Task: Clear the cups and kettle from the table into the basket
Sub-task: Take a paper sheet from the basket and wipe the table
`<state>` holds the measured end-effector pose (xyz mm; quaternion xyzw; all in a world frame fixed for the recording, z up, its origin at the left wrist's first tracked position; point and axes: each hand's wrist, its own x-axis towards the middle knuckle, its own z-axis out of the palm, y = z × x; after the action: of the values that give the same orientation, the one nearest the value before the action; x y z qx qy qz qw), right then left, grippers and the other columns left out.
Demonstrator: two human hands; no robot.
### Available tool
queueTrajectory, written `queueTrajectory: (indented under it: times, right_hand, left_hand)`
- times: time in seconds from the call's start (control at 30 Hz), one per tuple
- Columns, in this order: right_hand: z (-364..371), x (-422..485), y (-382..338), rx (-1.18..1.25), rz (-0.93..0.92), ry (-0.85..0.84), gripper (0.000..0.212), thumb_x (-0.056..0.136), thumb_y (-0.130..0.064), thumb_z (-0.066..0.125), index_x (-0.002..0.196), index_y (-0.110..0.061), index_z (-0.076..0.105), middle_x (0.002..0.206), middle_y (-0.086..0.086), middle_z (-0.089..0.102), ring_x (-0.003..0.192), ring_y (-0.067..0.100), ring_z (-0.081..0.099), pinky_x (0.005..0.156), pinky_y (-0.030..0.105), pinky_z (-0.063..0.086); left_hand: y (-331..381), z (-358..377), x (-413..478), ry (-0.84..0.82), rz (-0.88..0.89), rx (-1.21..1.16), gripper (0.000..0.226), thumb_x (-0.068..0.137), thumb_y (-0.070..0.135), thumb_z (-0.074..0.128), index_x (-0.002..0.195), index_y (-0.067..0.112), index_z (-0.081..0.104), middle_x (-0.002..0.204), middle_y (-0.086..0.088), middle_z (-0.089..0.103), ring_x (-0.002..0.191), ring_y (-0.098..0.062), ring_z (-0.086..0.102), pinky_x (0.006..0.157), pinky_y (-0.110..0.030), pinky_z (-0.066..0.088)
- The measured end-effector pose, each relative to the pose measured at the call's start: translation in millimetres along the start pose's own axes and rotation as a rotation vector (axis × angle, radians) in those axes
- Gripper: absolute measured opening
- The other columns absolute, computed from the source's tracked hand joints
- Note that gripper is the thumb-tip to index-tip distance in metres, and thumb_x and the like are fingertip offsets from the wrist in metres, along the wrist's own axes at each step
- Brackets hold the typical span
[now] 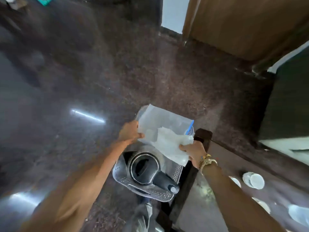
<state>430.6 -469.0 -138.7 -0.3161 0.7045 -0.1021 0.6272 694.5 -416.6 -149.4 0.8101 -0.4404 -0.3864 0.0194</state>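
Note:
A black and silver kettle (147, 169) lies in a grey perforated basket (160, 195) on the floor beside the table. Above the basket's far end, both hands hold a clear plastic bag with a blue strip (160, 124). My left hand (130, 133) grips the bag's left edge. My right hand (194, 151) grips its lower right corner, where crumpled white material shows inside. White cups (254, 180) stand on the dark table (234, 158) at the lower right. The bag hides the basket's far half.
Dark speckled floor (117, 72) spreads ahead and to the left. A wooden door or cabinet (242, 25) stands at the upper right, a dark panel (287, 106) at the right edge. My leg (142, 215) is under the basket's near side.

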Motion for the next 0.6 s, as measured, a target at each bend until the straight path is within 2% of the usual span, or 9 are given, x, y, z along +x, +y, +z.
queueTrajectory:
  times: [0.07,0.2,0.27,0.33,0.43,0.53,0.6]
  right_hand:
    - [4,5,3,-0.02,0.015,0.016,0.035,0.08,0.011,0.073,0.113,0.016,0.064,0.108,0.027,0.069,0.093,0.035,0.067,0.083,0.051,0.056]
    - [5,12,4,-0.083,0.039,0.03,0.036,0.08,0.009,0.074,0.113,0.016,0.063,0.116,0.032,0.066,0.107,0.046,0.065,0.093,0.062,0.051]
    - [6,14,2,-0.148,0.032,0.055,0.037,0.079,0.007,0.076,0.113,0.014,0.064,0.112,0.029,0.068,0.103,0.043,0.067,0.09,0.056,0.055]
    - [8,15,1,-0.213,0.017,0.084,0.038,0.077,0.005,0.077,0.113,0.012,0.065,0.106,0.025,0.069,0.097,0.038,0.068,0.084,0.048,0.057]
    - [6,13,-2,-0.291,0.02,0.115,0.04,0.076,0.003,0.078,0.114,0.01,0.066,0.108,0.025,0.07,0.1,0.039,0.068,0.085,0.046,0.058]
    - [-6,9,-8,-0.288,0.02,0.119,0.036,0.076,0.007,0.076,0.111,0.01,0.066,0.108,0.028,0.069,0.1,0.041,0.068,0.087,0.051,0.057]
    - [-18,6,-15,-0.322,-0.046,0.114,0.029,0.077,0.008,0.074,0.105,0.009,0.068,0.105,0.028,0.07,0.096,0.04,0.068,0.087,0.054,0.057]
  left_hand:
    - [-1,2,3,0.002,0.018,0.097,0.052,0.083,0.039,0.076,0.114,0.002,0.058,0.114,-0.02,0.066,0.106,-0.037,0.064,0.084,-0.042,0.048]
    - [2,0,4,-0.009,-0.003,0.161,0.06,0.078,0.031,0.079,0.127,0.005,0.056,0.122,-0.023,0.065,0.113,-0.042,0.063,0.089,-0.047,0.052]
    - [2,-1,3,-0.03,-0.003,0.177,0.061,0.078,0.026,0.079,0.13,0.006,0.055,0.126,-0.023,0.063,0.117,-0.042,0.061,0.092,-0.046,0.051]
    - [4,0,2,-0.038,-0.011,0.227,0.058,0.081,0.026,0.079,0.129,0.005,0.054,0.127,-0.022,0.061,0.117,-0.042,0.06,0.092,-0.046,0.051]
    - [7,2,0,-0.018,0.011,0.346,0.054,0.082,0.033,0.079,0.124,0.006,0.058,0.122,-0.018,0.065,0.112,-0.041,0.064,0.087,-0.046,0.054]
    - [8,1,-2,0.026,0.06,0.506,0.045,0.082,0.036,0.077,0.119,0.012,0.067,0.115,-0.013,0.069,0.106,-0.037,0.068,0.081,-0.043,0.056]
    - [7,-1,-3,0.074,0.166,0.614,0.035,0.086,0.033,0.07,0.115,0.014,0.067,0.111,-0.01,0.07,0.102,-0.034,0.07,0.079,-0.041,0.056]
